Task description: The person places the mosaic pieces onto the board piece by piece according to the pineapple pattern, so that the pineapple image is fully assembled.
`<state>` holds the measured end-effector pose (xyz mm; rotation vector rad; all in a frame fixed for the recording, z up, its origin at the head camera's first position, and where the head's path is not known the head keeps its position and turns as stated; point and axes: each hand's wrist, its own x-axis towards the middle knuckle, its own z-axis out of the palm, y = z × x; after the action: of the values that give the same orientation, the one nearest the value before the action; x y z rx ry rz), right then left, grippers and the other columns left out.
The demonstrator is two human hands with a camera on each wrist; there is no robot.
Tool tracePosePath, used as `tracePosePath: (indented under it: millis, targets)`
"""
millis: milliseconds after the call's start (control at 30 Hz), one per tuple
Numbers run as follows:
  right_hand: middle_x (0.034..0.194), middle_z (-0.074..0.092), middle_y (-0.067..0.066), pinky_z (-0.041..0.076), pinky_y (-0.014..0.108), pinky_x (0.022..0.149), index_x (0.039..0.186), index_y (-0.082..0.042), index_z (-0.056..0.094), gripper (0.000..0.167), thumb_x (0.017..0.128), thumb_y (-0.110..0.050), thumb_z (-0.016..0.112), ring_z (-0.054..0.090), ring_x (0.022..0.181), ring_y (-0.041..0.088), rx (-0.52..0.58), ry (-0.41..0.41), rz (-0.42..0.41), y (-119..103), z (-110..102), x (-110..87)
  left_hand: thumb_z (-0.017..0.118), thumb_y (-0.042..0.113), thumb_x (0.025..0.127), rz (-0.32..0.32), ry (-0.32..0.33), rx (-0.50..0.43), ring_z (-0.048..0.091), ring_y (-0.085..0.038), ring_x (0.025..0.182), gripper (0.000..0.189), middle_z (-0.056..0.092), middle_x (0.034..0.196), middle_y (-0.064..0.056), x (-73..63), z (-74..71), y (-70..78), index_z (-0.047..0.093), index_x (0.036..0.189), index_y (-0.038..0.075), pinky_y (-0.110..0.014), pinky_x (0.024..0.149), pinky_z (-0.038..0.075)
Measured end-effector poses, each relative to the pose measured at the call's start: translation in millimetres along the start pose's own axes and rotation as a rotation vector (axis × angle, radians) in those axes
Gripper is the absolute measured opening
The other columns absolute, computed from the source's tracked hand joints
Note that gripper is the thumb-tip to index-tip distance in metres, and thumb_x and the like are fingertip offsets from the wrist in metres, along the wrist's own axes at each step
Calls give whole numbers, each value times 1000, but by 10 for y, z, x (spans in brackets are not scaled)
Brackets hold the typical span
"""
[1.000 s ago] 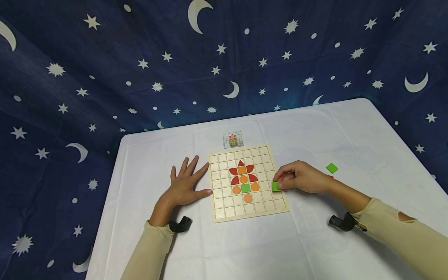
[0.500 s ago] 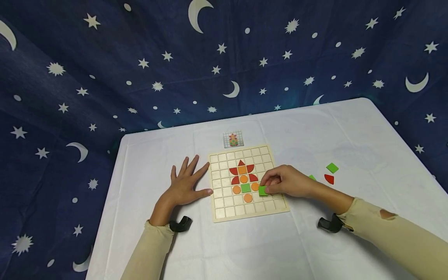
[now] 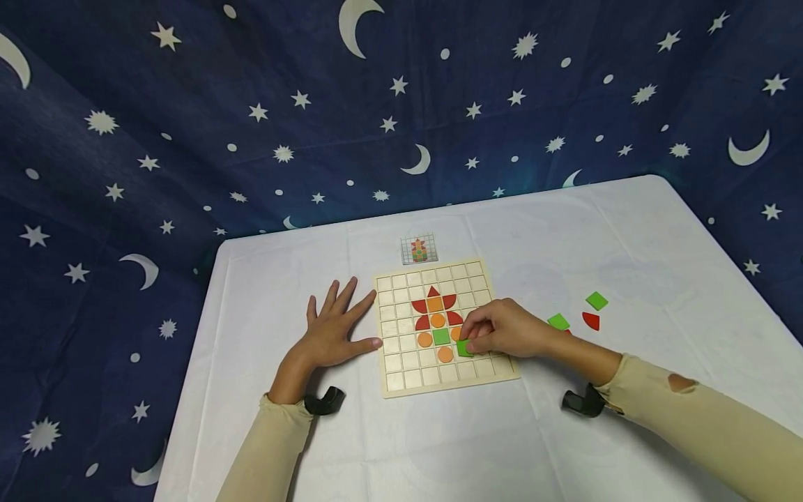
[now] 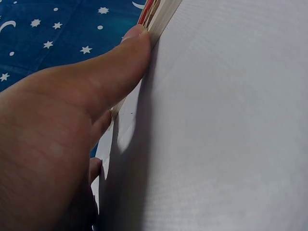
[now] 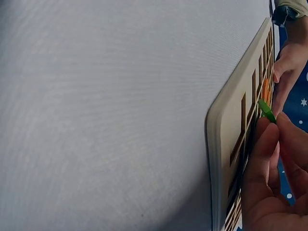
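My right hand (image 3: 511,329) pinches a green square tile (image 3: 463,348) between thumb and fingers over the right part of the wooden grid board (image 3: 401,382). In the right wrist view that green tile (image 5: 266,110) is tilted, one edge close to the board. On the board lie red quarter-round pieces, a red triangle (image 3: 433,291), an orange square (image 3: 435,304), several orange discs and one green square (image 3: 442,336). An orange disc is partly hidden behind my right fingers. My left hand (image 3: 330,332) lies spread on the cloth, thumb and index fingertips touching the board's left edge.
Behind the board lies a small pattern card (image 3: 419,249). To the right of the board, loose green squares (image 3: 597,300) and red pieces (image 3: 591,321) rest on the white tablecloth (image 3: 301,258), one red piece partly hidden by my right forearm. A starry blue curtain (image 3: 401,104) hangs behind.
My right hand has moved left across the board with the green tile, stopping near the right orange disc. More loose pieces show beside the forearm. The left hand has stayed put.
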<state>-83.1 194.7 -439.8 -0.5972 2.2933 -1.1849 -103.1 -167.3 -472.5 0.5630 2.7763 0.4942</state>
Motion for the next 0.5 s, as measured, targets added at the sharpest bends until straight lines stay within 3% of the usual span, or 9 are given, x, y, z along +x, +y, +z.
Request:
tracePosePath:
  millis: [500]
  targets:
    - [74,69,-10,53,21,66,88,-16,78,10,83,-12,85,62,68,4,-88,28,-70,9,50,19,65,72,84,2,2,0,-8,-37,160,95,1,174,-3,0,-1,1,25,162,36,-75,117,-7]
